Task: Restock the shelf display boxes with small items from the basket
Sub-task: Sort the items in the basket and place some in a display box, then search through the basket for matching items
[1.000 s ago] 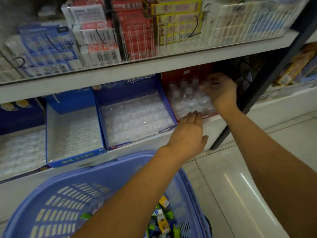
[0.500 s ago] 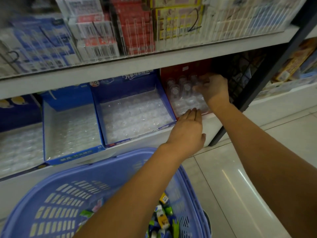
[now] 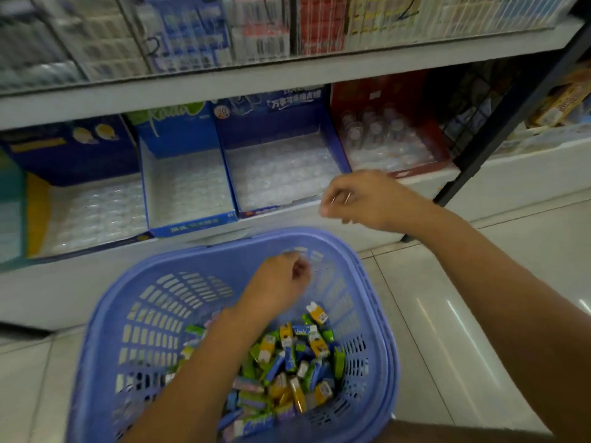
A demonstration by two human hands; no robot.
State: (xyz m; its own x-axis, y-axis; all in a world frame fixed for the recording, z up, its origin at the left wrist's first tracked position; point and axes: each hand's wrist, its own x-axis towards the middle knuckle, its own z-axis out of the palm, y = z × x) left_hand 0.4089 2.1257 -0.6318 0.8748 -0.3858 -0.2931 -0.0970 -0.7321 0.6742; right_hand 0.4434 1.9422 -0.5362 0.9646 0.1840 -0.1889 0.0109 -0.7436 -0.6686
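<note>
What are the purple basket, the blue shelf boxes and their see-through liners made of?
The basket looks like moulded plastic: one even lilac colour, slotted walls, slight sheen. The blue display boxes seem printed cardboard: thin flat walls, matte print. The clear liners are probably thin formed plastic: glossy, dimpled in rows.

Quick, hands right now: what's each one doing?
Left hand: fingers curled above the basket, palm hidden; cannot tell.
Right hand: loosely curled, nothing held; open.
</note>
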